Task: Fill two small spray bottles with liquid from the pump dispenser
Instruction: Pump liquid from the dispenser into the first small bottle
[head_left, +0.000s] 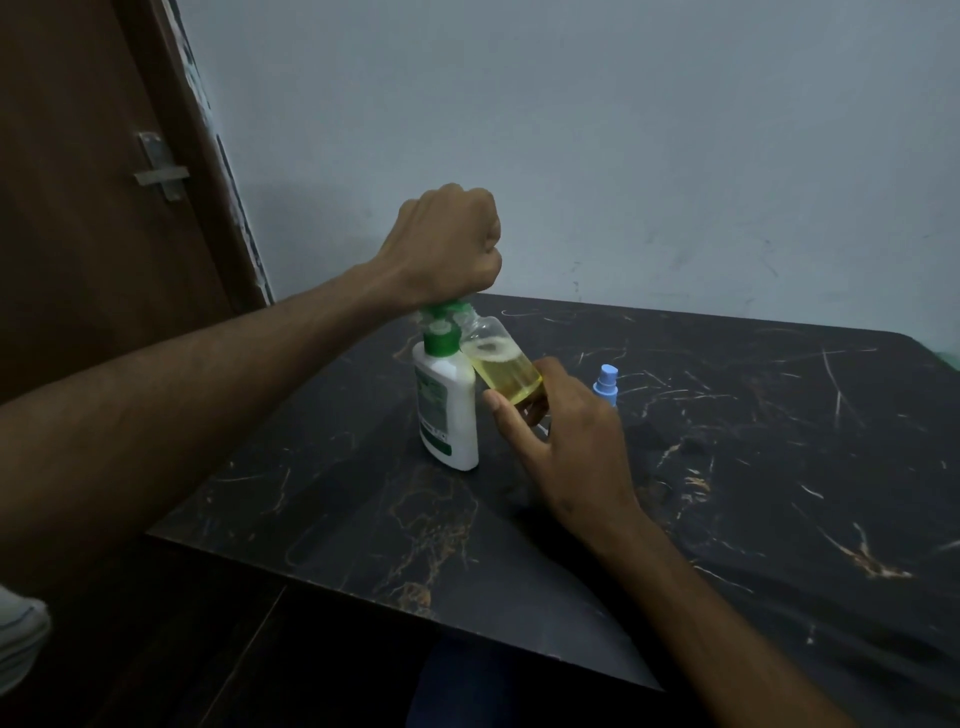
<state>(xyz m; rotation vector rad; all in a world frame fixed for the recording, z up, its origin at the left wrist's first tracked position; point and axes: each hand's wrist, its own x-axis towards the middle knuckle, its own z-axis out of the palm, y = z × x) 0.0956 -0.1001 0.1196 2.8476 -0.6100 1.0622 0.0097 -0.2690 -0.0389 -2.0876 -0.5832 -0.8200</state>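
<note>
**Filling in hand: clear bottle held tilted under the pump spout**

The pump dispenser (449, 410), white with a green pump head, stands upright on the dark marbled counter (727, 493). The left hand (447, 244) is curled into a fist bearing down on the pump head; the head itself is blurred. The right hand (561, 441) grips the clear spray bottle (504, 364) by its lower body, tilted so its open neck meets the spout. Yellow liquid fills roughly the lower half, with froth at the surface.

Handling, as judged: the small bottle looks light, thin-walled plastic, likely slippery if liquid runs down it; the low grip suits it. The dispenser appears stiff and steady, but downward force off-centre could tip it.

A blue spray top (607, 384) shows just behind the right hand, its lower part hidden; whether it sits on the second bottle cannot be told. A brown door (104, 182) with a latch stands left. Nothing obstructs the spout.
</note>
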